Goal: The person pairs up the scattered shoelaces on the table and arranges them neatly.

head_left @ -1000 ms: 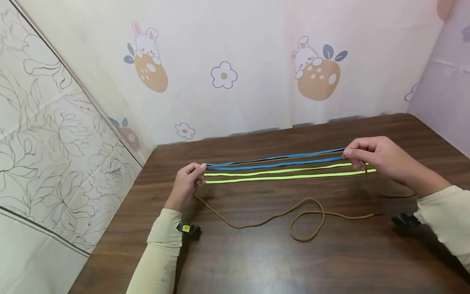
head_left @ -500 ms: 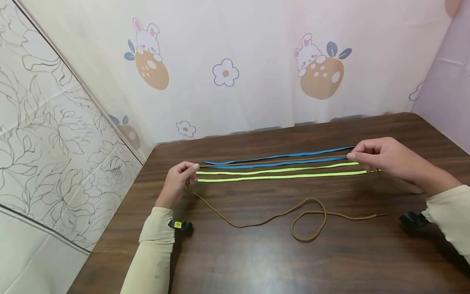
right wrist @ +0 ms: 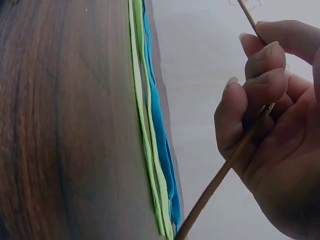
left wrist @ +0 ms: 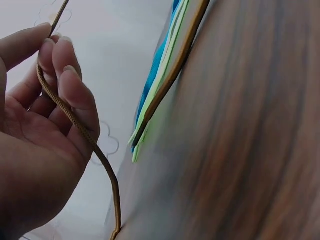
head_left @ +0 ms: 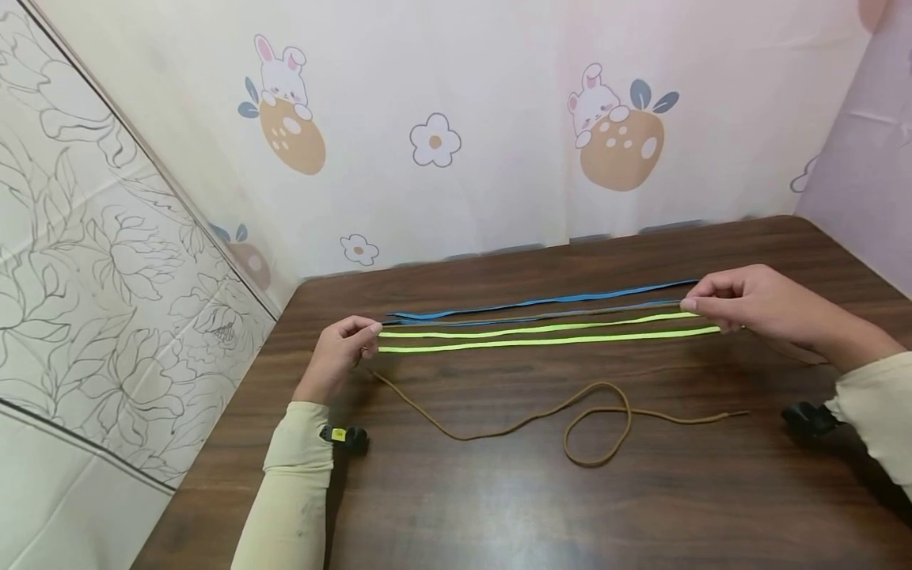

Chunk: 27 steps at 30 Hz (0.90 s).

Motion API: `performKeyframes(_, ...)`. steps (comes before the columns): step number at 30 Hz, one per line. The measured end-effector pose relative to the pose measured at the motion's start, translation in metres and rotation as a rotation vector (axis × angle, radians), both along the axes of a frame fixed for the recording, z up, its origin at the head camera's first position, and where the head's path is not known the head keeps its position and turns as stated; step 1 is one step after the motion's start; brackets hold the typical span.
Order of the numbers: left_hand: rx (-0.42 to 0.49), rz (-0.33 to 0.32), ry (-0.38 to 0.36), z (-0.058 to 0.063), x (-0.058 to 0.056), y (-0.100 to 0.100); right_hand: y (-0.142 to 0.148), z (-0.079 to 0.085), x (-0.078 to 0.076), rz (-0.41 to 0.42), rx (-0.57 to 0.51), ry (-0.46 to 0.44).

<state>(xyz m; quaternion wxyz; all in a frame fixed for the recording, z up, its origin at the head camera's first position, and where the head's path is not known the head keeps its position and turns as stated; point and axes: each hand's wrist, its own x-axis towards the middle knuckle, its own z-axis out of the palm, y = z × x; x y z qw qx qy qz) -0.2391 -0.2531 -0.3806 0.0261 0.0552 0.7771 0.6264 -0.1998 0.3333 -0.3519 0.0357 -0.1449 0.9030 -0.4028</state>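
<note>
My left hand [head_left: 338, 348] pinches a brown round shoelace [left wrist: 75, 117] between thumb and fingertips, and its tail hangs across the palm to the table. At the other side my right hand [head_left: 762, 305] pinches the same lace, with a tail crossing its palm too. Between the hands the lace runs nearly straight, overlapping the nearer of two flat blue shoelaces [head_left: 577, 298] in the head view. Two flat neon-green shoelaces [head_left: 570, 341] lie nearer to me, roughly parallel. The right ends of the blue and green laces are partly hidden behind my right hand.
Another brown shoelace [head_left: 463, 438] lies on the wooden table [head_left: 463, 514] in front of the green ones, with a loop near its right end. A patterned cloth wall [head_left: 499, 79] rises behind the table, and a floral panel [head_left: 121, 261] borders the left.
My left hand has shifted left and my right hand right, spreading apart. The brown span between them has moved from between the blue laces to over the nearer blue one.
</note>
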Motion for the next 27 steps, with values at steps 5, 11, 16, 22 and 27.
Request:
performKeyframes(5,-0.010,0.018,-0.014,-0.002,-0.001,-0.008,0.003,0.000,0.000,0.016,0.017,0.001)
performKeyframes(11,-0.009,0.025,-0.014,-0.003,-0.002,-0.011,0.009,-0.003,-0.001,-0.007,0.055,-0.025)
performKeyframes(16,-0.017,-0.001,-0.017,-0.004,-0.002,-0.014,0.011,-0.005,-0.003,-0.002,0.051,-0.039)
performKeyframes(22,-0.031,-0.024,-0.014,-0.005,-0.001,-0.016,0.014,-0.005,-0.004,0.011,0.057,-0.047)
performKeyframes(27,-0.032,-0.039,-0.025,-0.005,-0.002,-0.015,0.019,-0.008,-0.004,0.036,0.039,-0.062)
